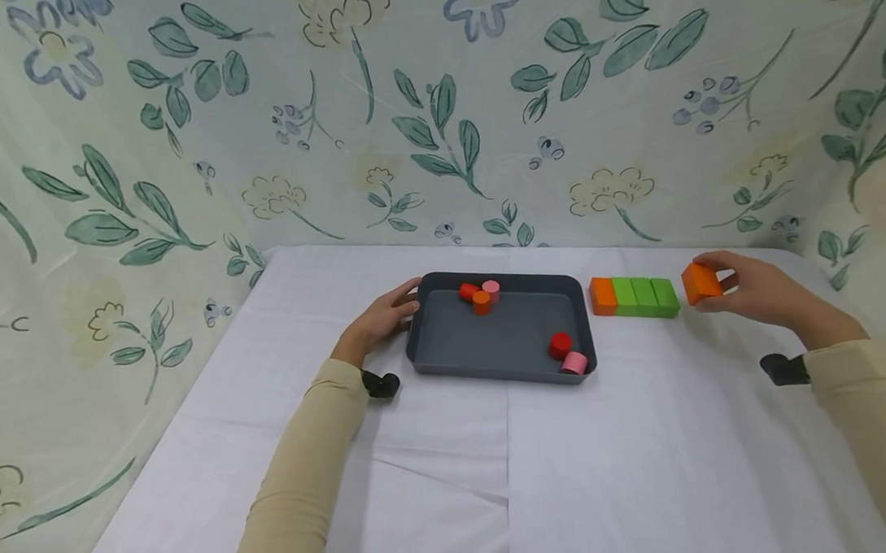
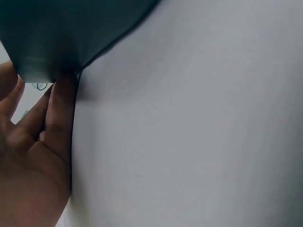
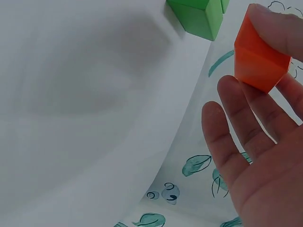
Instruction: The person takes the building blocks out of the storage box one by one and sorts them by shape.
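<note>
Placement step in hand, by my reading: right hand (image 1: 754, 292) pinches orange block (image 1: 700, 283) just beside the green end of the block row (image 1: 634, 296). Left hand (image 1: 380, 319), fingers straight, steadies the grey tray (image 1: 423, 342). Next move calls for squaring the block against the row.

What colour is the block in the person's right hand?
Orange. The right hand pinches the block; the right wrist view shows it closest.
</note>
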Demonstrator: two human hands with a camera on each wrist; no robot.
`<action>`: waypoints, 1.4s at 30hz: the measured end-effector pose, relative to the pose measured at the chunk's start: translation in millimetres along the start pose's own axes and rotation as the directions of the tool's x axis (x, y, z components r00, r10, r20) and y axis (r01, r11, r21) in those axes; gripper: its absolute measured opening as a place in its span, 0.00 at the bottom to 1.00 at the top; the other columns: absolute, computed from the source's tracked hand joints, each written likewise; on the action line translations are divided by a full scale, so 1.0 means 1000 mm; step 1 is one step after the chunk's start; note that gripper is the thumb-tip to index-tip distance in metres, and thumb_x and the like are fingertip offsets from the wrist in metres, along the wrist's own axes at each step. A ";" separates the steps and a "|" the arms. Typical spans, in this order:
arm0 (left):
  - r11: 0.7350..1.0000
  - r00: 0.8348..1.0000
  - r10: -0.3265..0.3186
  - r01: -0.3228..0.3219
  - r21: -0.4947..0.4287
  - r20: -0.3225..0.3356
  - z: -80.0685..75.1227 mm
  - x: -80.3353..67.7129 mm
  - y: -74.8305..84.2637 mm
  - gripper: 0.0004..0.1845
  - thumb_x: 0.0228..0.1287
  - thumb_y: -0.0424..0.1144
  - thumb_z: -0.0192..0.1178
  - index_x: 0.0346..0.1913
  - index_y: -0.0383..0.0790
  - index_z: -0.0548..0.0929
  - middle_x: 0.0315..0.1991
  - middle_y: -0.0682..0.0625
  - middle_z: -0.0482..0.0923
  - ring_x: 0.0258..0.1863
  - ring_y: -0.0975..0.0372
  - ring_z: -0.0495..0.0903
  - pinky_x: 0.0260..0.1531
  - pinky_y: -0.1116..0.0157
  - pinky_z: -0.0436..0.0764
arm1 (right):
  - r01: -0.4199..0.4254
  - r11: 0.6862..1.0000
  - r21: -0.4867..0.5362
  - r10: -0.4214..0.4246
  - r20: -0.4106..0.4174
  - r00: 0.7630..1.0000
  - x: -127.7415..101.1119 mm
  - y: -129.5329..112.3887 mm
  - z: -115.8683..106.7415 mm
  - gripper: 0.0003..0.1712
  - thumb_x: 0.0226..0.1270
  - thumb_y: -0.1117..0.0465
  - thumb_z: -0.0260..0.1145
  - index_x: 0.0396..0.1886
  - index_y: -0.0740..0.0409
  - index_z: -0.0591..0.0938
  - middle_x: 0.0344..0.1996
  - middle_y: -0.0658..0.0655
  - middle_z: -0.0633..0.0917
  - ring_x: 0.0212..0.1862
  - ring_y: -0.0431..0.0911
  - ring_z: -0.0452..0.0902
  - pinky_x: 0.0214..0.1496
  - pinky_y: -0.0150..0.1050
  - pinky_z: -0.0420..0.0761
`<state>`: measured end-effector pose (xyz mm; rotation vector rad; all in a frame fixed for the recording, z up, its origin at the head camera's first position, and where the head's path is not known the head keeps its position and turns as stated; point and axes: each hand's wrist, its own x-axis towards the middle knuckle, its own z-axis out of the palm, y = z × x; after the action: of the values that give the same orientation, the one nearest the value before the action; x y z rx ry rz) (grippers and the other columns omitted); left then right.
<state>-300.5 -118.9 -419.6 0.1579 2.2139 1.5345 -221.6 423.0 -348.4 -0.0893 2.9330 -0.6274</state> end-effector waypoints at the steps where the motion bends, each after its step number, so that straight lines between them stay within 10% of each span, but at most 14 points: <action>1: 1.000 1.000 -0.001 0.001 0.002 -0.002 0.000 0.000 0.000 0.31 0.77 0.42 0.51 0.77 0.65 0.58 0.80 0.49 0.53 0.79 0.53 0.56 0.75 0.51 0.66 | -0.005 1.000 0.005 0.005 0.002 1.000 0.001 0.002 0.000 0.47 0.60 0.51 0.73 0.71 0.67 0.62 0.66 0.76 0.65 0.57 0.70 0.68 0.49 0.62 0.82; 42: 1.000 1.000 0.013 -0.013 -0.003 0.005 0.000 0.000 0.000 0.30 0.78 0.41 0.48 0.78 0.64 0.56 0.80 0.48 0.52 0.79 0.52 0.55 0.76 0.51 0.65 | -0.136 0.990 0.038 0.132 0.097 0.986 0.030 0.021 0.027 0.48 0.63 0.57 0.70 0.75 0.67 0.55 0.70 0.79 0.56 0.60 0.73 0.63 0.60 0.69 0.74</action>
<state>-300.5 -118.7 -419.1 0.1760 2.2113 1.5422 -247.5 429.0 -385.6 0.0807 2.8035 -0.6493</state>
